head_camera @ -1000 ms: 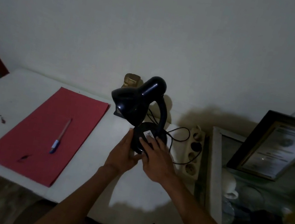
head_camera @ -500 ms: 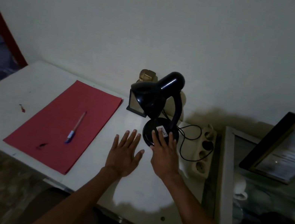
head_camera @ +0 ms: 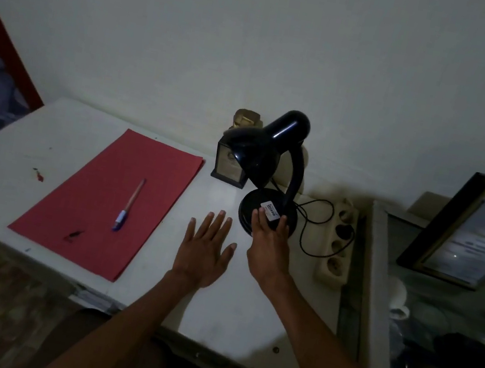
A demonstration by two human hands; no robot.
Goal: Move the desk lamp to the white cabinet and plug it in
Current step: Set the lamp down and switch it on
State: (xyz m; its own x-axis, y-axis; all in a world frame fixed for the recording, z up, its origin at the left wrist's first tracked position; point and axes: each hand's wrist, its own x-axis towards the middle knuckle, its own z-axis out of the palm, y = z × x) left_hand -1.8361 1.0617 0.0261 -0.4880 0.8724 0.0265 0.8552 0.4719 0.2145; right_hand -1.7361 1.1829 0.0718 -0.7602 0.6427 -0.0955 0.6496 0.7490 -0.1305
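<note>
Left hand [head_camera: 206, 250] flat, fingers spread, holding nothing, just left of the black desk lamp [head_camera: 272, 173], right hand [head_camera: 269, 243] open with fingertips resting on its round base, lamp upright on the white cabinet [head_camera: 14, 150], power strip [head_camera: 339, 243] just right of it

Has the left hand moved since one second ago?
Yes. The left hand has left the lamp base and now lies flat, apart, toward the red paper.

Desk lamp [head_camera: 273, 169] far right on cabinet [head_camera: 152, 284]; power strip [head_camera: 339, 243] right of it, folder [head_camera: 109, 199] left, pen [head_camera: 129, 204] on folder, small box [head_camera: 229, 165] behind lamp, framed certificate [head_camera: 472, 231] far right.
</note>
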